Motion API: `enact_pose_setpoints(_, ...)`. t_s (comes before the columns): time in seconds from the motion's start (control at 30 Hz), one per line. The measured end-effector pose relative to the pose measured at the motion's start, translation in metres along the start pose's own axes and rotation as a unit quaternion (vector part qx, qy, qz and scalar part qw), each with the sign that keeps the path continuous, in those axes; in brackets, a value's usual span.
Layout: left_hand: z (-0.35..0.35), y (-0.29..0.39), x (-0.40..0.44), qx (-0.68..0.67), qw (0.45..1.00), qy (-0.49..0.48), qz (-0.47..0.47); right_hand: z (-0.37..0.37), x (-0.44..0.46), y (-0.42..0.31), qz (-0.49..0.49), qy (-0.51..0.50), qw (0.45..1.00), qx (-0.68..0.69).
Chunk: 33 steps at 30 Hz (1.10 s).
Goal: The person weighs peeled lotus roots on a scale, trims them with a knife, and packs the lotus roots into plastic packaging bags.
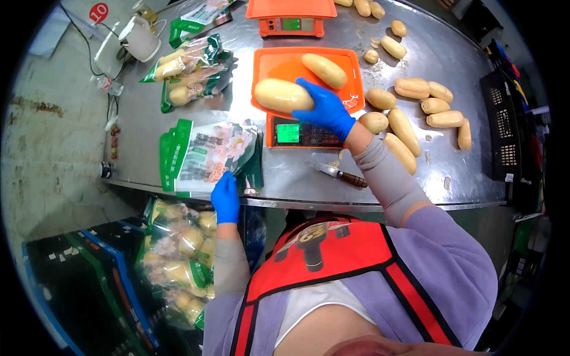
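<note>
My right hand [325, 110], in a blue glove, is closed round the right end of a thick pale lotus root [280, 96]. This root is over the orange tray [259, 66] of a scale, and whether it rests on the tray I cannot tell. A second lotus root [325, 71] lies in the tray. The scale's green display [288, 133] is lit, its digits too blurred to read. My left hand [225, 199], also gloved, pinches the lower edge of a printed plastic bag [205, 155] that lies flat on a stack of similar bags.
Several loose lotus roots [404, 132] lie right of the scale. A knife [341, 174] is near the table's front edge. Filled bags [193, 74] lie at the back left, others [181, 261] below the table. Another orange scale [291, 21] stands behind; a black crate [507, 127] is at right.
</note>
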<state>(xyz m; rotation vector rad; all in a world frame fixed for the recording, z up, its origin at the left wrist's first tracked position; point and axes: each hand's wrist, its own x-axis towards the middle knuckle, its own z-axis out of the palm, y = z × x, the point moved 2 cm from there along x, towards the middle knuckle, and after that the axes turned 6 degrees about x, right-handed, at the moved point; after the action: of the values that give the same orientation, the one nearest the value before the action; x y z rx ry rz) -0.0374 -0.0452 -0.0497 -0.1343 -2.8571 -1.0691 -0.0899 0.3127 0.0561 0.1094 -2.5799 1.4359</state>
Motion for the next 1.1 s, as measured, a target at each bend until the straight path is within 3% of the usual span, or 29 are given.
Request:
enact_pose_setpoints(0.07, 0.000, -0.006, 0.007, -0.140, 0.983, -0.004, -0.117, -0.003, 0.001, -0.008, 0.045, 0.007, 0.996, 0.073)
enact_pose_setpoints(0.1, -0.001, -0.001, 0.012, -0.136, 0.983, 0.005, -0.122, -0.008, -0.003, -0.017, 0.055, -0.021, 0.988, 0.143)
enact_pose_setpoints(0.17, -0.012, 0.022, 0.014, -0.214, 0.948, -0.018, -0.234, -0.004, -0.017, -0.037, 0.088, -0.043, 0.955, 0.281)
enact_pose_setpoints(0.27, -0.012, 0.021, 0.022, -0.141, 0.968, 0.026, -0.205, 0.018, -0.041, -0.061, 0.188, -0.130, 0.865, 0.446)
enact_pose_setpoints(0.37, -0.015, 0.035, 0.026, -0.156, 0.963, 0.007, -0.220, 0.059, -0.059, -0.060, 0.293, -0.187, 0.770, 0.535)
enact_pose_setpoints(0.43, 0.001, 0.005, 0.029, -0.101, 0.978, 0.001, -0.180, 0.082, -0.070, -0.050, 0.330, -0.230, 0.756, 0.516)
enact_pose_setpoints(0.6, -0.026, 0.050, 0.028, -0.095, 0.986, 0.064, -0.120, 0.108, -0.085, -0.048, 0.375, -0.225, 0.691, 0.576)
enact_pose_setpoints(0.7, -0.031, 0.054, 0.029, -0.140, 0.984, 0.078, -0.078, 0.105, -0.082, -0.047, 0.371, -0.213, 0.718, 0.550)
enact_pose_setpoints(0.77, -0.034, 0.058, 0.033, -0.175, 0.981, 0.071, -0.039, 0.107, -0.079, -0.044, 0.345, -0.199, 0.773, 0.494)
enact_pose_setpoints(0.8, -0.037, 0.065, 0.036, -0.097, 0.990, 0.083, 0.058, 0.106, -0.082, -0.044, 0.275, -0.181, 0.832, 0.446)
enact_pose_setpoints(0.83, -0.039, 0.076, 0.037, -0.022, 0.983, 0.095, 0.156, 0.119, -0.087, -0.033, 0.043, -0.104, 0.947, 0.300)
enact_pose_setpoints(0.87, -0.039, 0.092, 0.037, -0.089, 0.982, 0.077, 0.148, 0.106, -0.086, -0.041, 0.008, -0.163, 0.968, 0.188)
enact_pose_setpoints(0.9, -0.038, 0.098, 0.036, -0.116, 0.983, 0.045, 0.138, 0.098, -0.084, -0.056, -0.032, -0.233, 0.968, 0.084)
enact_pose_setpoints(0.97, -0.033, 0.108, 0.028, -0.116, 0.978, -0.009, 0.174, 0.098, -0.079, -0.062, 0.000, -0.263, 0.962, 0.075)
enact_pose_setpoints(1.03, -0.029, 0.124, 0.019, -0.073, 0.975, 0.027, 0.210, 0.107, -0.079, -0.053, 0.080, -0.177, 0.937, 0.290)
enact_pose_setpoints(1.07, -0.028, 0.125, 0.018, -0.083, 0.977, 0.038, 0.192, 0.112, -0.080, -0.051, 0.204, -0.165, 0.856, 0.446)
enact_pose_setpoints(1.1, -0.027, 0.125, 0.017, -0.094, 0.979, 0.050, 0.171, 0.112, -0.081, -0.053, 0.206, -0.163, 0.857, 0.444)
